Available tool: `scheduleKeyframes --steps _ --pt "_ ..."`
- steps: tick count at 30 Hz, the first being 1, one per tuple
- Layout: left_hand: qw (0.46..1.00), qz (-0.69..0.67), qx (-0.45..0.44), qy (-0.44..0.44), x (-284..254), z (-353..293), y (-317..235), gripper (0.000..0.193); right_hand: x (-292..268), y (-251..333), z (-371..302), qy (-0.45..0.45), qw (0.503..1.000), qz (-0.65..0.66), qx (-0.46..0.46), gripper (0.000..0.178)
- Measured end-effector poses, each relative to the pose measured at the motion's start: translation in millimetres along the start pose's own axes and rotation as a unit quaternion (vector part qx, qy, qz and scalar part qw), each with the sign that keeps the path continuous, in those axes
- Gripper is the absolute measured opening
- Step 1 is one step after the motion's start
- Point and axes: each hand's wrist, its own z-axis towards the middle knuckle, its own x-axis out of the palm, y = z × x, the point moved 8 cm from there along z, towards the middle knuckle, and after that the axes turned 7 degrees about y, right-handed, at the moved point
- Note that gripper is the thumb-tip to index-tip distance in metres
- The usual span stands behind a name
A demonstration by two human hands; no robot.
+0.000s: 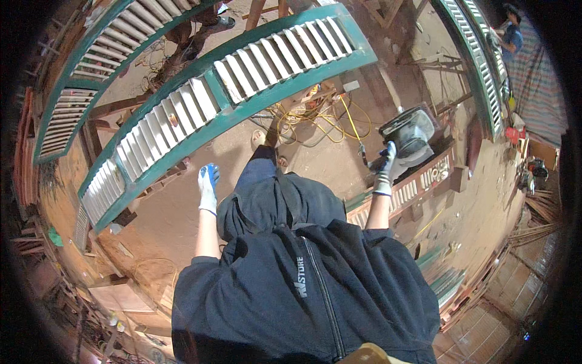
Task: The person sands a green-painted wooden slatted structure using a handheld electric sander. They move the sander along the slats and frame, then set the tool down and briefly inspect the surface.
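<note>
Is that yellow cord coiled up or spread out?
Spread out: the yellow cord lies in loose, wide loops on the floor, one strand leading toward the right hand.

Dark zip-front jacket (260,297), worn by the person: one marking, pale print (301,277) in block capitals, larger at its lower end. Placed on the chest, just beside the zip (323,291), on the wearer's left; lettering runs along the zip, reading upward in view.

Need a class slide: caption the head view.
Left hand and right hand, both gloved, a green-framed slatted shutter ahead.
</note>
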Motion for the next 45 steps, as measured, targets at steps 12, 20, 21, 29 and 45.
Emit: scheduleKeyframes --steps 12,20,21,29,45 --pt "0.900 0.379 -0.002 0.214 195.1 73.7 -37.2 0.031 25.2 -8.4 65.6 -0.097 0.977 0.118 0.147 0.034" --pt "0.780 0.178 -0.369 0.473 476.4 -22.4 62.4 0.057 36.7 60.4 105.8 -0.169 0.931 0.312 0.086 0.019" --pt "0.786 0.151 -0.399 0.448 511.6 -28.4 81.8 0.064 32.9 67.8 111.9 -0.169 0.919 0.348 0.083 0.018" --pt "0.801 -0.374 -0.405 0.235 757.8 44.5 168.3 0.045 -48.7 67.1 207.5 -0.084 0.938 0.329 0.076 0.017" --pt "0.738 0.578 0.071 0.342 872.6 94.3 175.3 0.048 -190.0 -110.0 263.6 -0.079 0.963 0.125 0.224 0.032"
